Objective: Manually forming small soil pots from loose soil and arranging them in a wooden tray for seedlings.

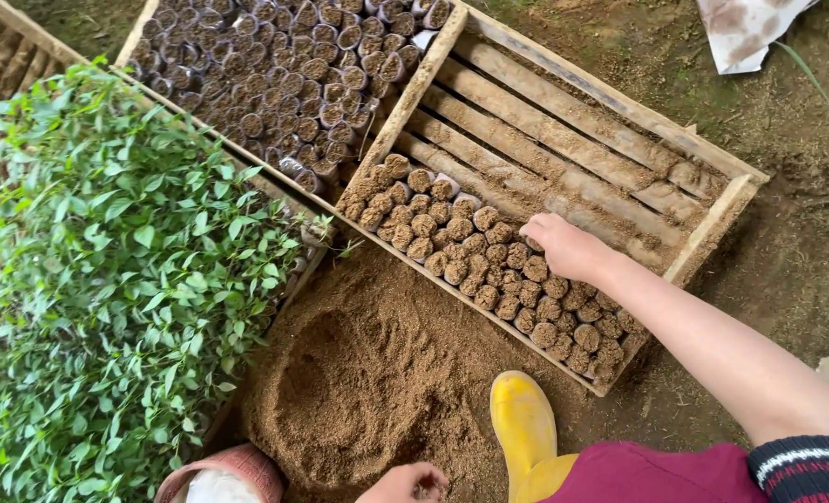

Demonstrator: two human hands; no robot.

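two wooden trays lie side by side on the soil floor. the near slatted tray holds roughly sixty small soil-filled pots, packed in tight rows along its lower side; the rest of its slats are bare and dusted with soil. the far tray is packed with many more small pots, too many to count, their thin plastic sleeves showing pale rims. one dense bed of green seedlings fills the left side. one heap of loose brown soil lies on the ground just below the near tray, with a hollow scooped in it. one yellow rubber boot stands beside the heap. a crumpled pale sheet lies at the top right corner, stained with dirt.

the right hand reaches out on a bare, extended arm, palm down, fingers curled narrow onto the top row of pots in the near tray, touching one at the row's edge; whether it grips one i cannot tell. the left hand sits at the bottom edge over the soil heap, fingers bunched closed, seemingly pinching soil.
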